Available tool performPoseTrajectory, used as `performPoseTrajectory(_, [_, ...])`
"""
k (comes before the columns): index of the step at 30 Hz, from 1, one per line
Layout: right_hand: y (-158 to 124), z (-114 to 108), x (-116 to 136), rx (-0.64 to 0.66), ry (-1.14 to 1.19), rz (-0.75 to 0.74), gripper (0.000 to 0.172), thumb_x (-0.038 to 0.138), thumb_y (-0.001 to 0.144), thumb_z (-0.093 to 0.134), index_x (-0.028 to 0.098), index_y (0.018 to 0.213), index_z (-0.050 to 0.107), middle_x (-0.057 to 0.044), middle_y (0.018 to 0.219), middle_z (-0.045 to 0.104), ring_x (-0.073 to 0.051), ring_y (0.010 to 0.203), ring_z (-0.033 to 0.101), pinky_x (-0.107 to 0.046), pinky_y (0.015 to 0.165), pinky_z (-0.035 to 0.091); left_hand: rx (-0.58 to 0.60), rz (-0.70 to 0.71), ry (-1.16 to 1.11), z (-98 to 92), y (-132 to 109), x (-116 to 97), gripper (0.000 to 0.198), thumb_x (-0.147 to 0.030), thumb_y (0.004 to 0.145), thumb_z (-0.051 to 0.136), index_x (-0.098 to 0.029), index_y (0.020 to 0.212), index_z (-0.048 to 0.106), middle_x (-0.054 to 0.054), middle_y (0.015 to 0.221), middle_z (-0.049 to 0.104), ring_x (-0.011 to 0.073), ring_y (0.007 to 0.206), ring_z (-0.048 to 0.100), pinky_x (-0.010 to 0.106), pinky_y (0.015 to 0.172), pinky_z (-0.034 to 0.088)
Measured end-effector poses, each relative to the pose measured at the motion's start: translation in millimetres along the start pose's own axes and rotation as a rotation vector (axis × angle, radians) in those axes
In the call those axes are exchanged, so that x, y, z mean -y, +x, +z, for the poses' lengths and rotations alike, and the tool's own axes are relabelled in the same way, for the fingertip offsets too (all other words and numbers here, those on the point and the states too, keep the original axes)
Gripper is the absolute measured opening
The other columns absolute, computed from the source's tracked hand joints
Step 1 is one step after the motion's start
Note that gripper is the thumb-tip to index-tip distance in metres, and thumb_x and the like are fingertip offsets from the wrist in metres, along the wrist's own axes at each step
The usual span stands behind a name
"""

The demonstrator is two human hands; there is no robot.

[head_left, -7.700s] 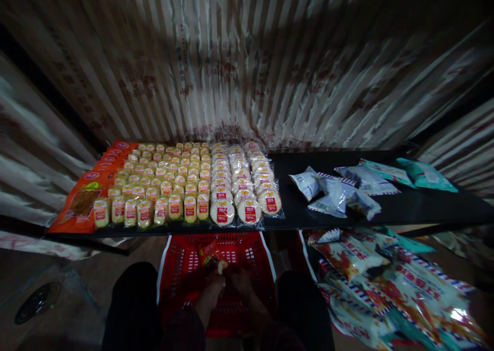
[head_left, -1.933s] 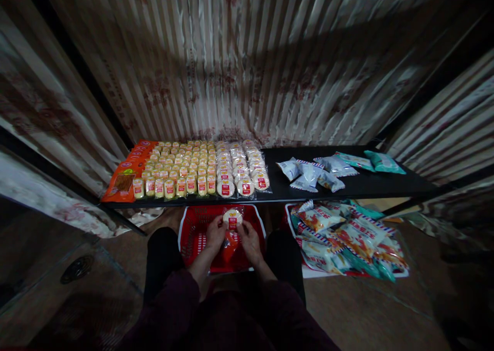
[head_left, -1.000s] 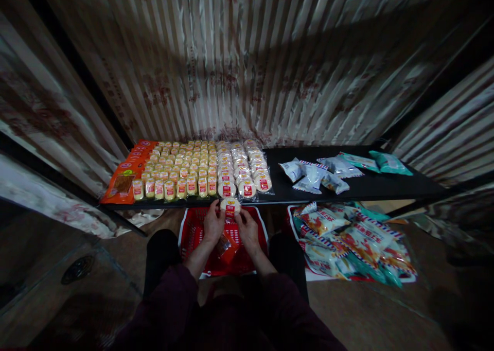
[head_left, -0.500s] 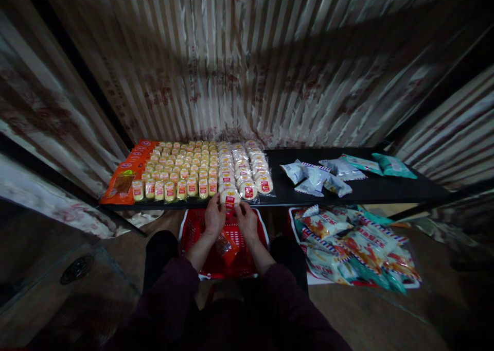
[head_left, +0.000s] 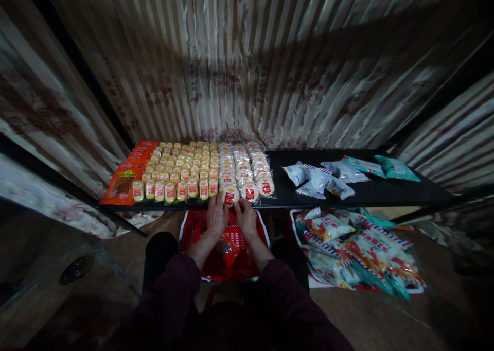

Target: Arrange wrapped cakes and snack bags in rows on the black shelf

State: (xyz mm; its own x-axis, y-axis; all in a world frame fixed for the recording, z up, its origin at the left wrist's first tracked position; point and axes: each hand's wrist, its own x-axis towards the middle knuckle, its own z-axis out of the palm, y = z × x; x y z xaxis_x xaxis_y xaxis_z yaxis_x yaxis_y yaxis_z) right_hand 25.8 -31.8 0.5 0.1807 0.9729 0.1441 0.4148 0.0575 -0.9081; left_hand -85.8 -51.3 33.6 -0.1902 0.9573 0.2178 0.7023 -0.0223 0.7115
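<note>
A round white wrapped biscuit [head_left: 230,196] with a red label is at the shelf's front edge, at the near end of the left of three rows of such biscuits [head_left: 243,167]. My left hand [head_left: 217,217] grips its left side with closed fingers. From the lower right, my right hand [head_left: 246,219] pinches the same wrapper. Left of these rows stand many small yellow wrapped cakes [head_left: 181,168]. Under my hands is a red basket [head_left: 193,261] with an orange packet [head_left: 227,247] inside.
Orange packets [head_left: 123,178] lie at the left of the black shelf [head_left: 278,160]. White and blue bags [head_left: 316,178] and teal bags [head_left: 397,167] lie on its right part. Below, a second basket [head_left: 415,289] is heaped with snack bags [head_left: 370,248]. Striped curtain [head_left: 231,68] hangs behind.
The biscuit has moved slightly back and down onto the near end of its row, with both hands still at it. The view has shifted a little.
</note>
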Motion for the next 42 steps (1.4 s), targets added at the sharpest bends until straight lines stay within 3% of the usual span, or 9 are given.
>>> performPoseTrajectory(10, [3, 2, -1, -0.022, 0.003, 0.013, 0.027, 0.033, 0.082, 0.050, 0.016, 0.099, 0.062, -0.010, 0.089, 0.072, -0.021, 0.075, 0.068, -0.033, 0.071, 0.053, 0.021, 0.268, 0.266, 8.6, -5, 7, 0.043, -0.013, 0.088, 0.045, -0.021, 0.129, 0.052, 0.013, 0.136, 0.049, 0.0256, 0.123, 0.046, 0.038, 0.103, 0.041])
performPoseTrajectory(14, [5, -2, 3, -0.002, -0.090, -0.014, 0.023, 0.026, 0.084, 0.050, 0.016, 0.102, 0.060, -0.010, 0.092, 0.072, -0.020, 0.081, 0.069, -0.032, 0.074, 0.053, -0.023, 0.375, 0.410, 14.7, 1, 13, 0.034, -0.016, 0.089, 0.047, -0.017, 0.122, 0.056, 0.012, 0.138, 0.049, 0.0265, 0.127, 0.043, 0.040, 0.102, 0.044])
performPoseTrajectory(17, [7, -6, 9, 0.031, -0.189, -0.014, 0.024, 0.024, 0.085, 0.050, 0.015, 0.106, 0.059, -0.011, 0.089, 0.073, -0.020, 0.076, 0.069, -0.029, 0.068, 0.051, -0.050, 0.438, 0.471, 18.5, 5, 16, 0.031, -0.017, 0.089, 0.048, -0.013, 0.118, 0.058, 0.015, 0.137, 0.049, 0.0270, 0.130, 0.042, 0.039, 0.104, 0.043])
performPoseTrajectory(24, [4, -16, 14, 0.112, -0.508, -0.079, 0.032, 0.028, 0.092, 0.045, 0.016, 0.120, 0.055, -0.009, 0.082, 0.073, -0.019, 0.068, 0.067, -0.025, 0.062, 0.044, -0.046, 0.451, 0.444, 23.3, 10, 18, 0.031, -0.018, 0.089, 0.048, -0.011, 0.119, 0.056, 0.017, 0.134, 0.050, 0.0276, 0.130, 0.042, 0.041, 0.106, 0.042])
performPoseTrajectory(26, [2, -20, 11, 0.082, -0.600, -0.119, 0.034, 0.033, 0.093, 0.042, 0.018, 0.121, 0.056, -0.008, 0.081, 0.072, -0.019, 0.069, 0.066, -0.027, 0.064, 0.044, -0.046, 0.440, 0.426, 24.1, 11, 17, 0.031, -0.019, 0.090, 0.048, -0.011, 0.119, 0.055, 0.017, 0.133, 0.051, 0.0274, 0.130, 0.042, 0.042, 0.106, 0.042])
performPoseTrajectory(30, [6, -32, 1, -0.116, -0.625, -0.304, 0.034, 0.031, 0.093, 0.041, 0.019, 0.119, 0.060, -0.012, 0.101, 0.068, -0.023, 0.093, 0.061, -0.035, 0.082, 0.046, -0.049, 0.428, 0.401, 25.0, 12, 15, 0.032, -0.016, 0.087, 0.050, -0.012, 0.118, 0.054, 0.016, 0.132, 0.051, 0.0274, 0.129, 0.042, 0.044, 0.105, 0.043])
performPoseTrajectory(33, [15, -37, -8, -0.224, -0.605, -0.404, 0.037, 0.028, 0.092, 0.043, 0.018, 0.123, 0.058, -0.015, 0.123, 0.058, -0.027, 0.116, 0.049, -0.043, 0.096, 0.041, -0.052, 0.431, 0.382, 25.1, 13, 13, 0.033, -0.016, 0.087, 0.050, -0.011, 0.119, 0.053, 0.018, 0.131, 0.051, 0.0269, 0.128, 0.043, 0.045, 0.105, 0.042])
performPoseTrajectory(37, [28, -34, -17, -0.198, -0.617, -0.471, 0.039, 0.023, 0.093, 0.038, 0.016, 0.127, 0.055, -0.015, 0.143, 0.043, -0.028, 0.134, 0.031, -0.047, 0.104, 0.036, -0.052, 0.428, 0.373, 25.4, 13, 12, 0.033, -0.017, 0.087, 0.051, -0.011, 0.120, 0.052, 0.018, 0.131, 0.050, 0.0272, 0.127, 0.042, 0.045, 0.105, 0.042])
performPoseTrajectory(42, [38, -26, -26, -0.106, -0.649, -0.517, 0.040, 0.020, 0.092, 0.037, 0.016, 0.128, 0.055, -0.013, 0.145, 0.042, -0.027, 0.140, 0.022, -0.047, 0.106, 0.034, -0.078, 0.437, 0.376, 26.8, 13, 12, 0.031, -0.018, 0.088, 0.048, -0.013, 0.118, 0.053, 0.017, 0.130, 0.049, 0.0278, 0.126, 0.043, 0.046, 0.104, 0.042])
